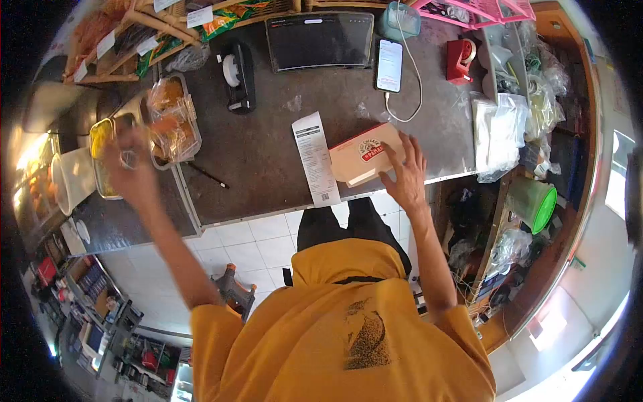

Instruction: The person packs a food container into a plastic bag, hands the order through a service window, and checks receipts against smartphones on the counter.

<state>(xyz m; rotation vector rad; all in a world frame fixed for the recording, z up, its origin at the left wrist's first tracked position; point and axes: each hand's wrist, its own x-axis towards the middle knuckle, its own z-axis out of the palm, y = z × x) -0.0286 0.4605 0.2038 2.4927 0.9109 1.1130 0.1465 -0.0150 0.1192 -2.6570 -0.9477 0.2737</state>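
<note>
1. Right hand (404, 177) has its fingers spread on the box (355, 157); left hand (130, 167) is a blur, so can't tell if it's gripping anything.
2. Dark counter (251, 151) sits under all this stuff.
3. Dark screen (320, 43) parked at the back.
4. Clear food container (177, 110) kinda stands between left hand and box.
5. Box is right under the right hand, well apart from the left, with a receipt (313, 157) beside it.

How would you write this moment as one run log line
left hand: blurred, near clear food box, contact unclear | right hand: spread on printed carton | receipt: left of carton | phone: cable attached
</note>
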